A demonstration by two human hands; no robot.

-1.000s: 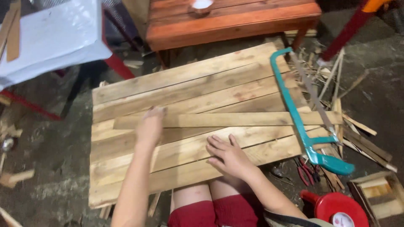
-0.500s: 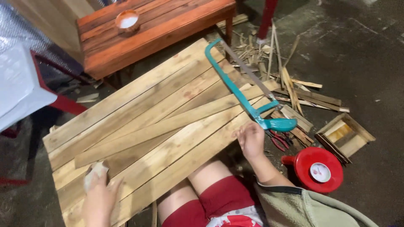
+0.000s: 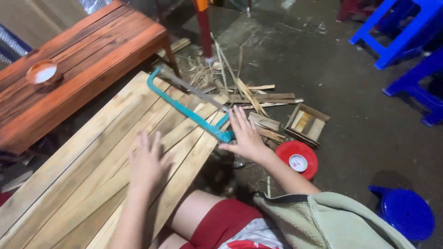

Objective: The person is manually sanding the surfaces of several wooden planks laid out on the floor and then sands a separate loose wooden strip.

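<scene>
Teal-framed hacksaw [image 3: 191, 110] lies diagonally across the far corner of the wooden slat panel [image 3: 83, 170], handle end toward the person, blade end pointing toward the reddish wooden bench [image 3: 87, 55]. Right hand [image 3: 244, 133] is open, fingers spread, just beside the saw's handle; thumb side looks to be touching the handle, but no grip is closed on it. Left hand [image 3: 147, 161] is open too, fingers splayed, flat over the slats well apart from the saw, nearer the middle of the panel.

Against half a second ago: the view has swung right, so the bench now sits upper left and blue plastic stools [image 3: 406, 32] have come into the frame. The left hand has moved up from the panel's near-left corner to the middle. The right hand has shifted from the panel's edge to the saw handle. The saw itself lies as it did.

Around the right hand: scattered wood offcuts [image 3: 249, 92], a small open wooden box [image 3: 307, 124], a red round container [image 3: 300, 159] on the dark floor. A small bowl [image 3: 41, 71] sits on the bench.

Hard to make out: whether the left palm actually presses the wood or hovers. The saw handle is partly covered by the right hand. The panel's near end is cut off by the lower edge.
</scene>
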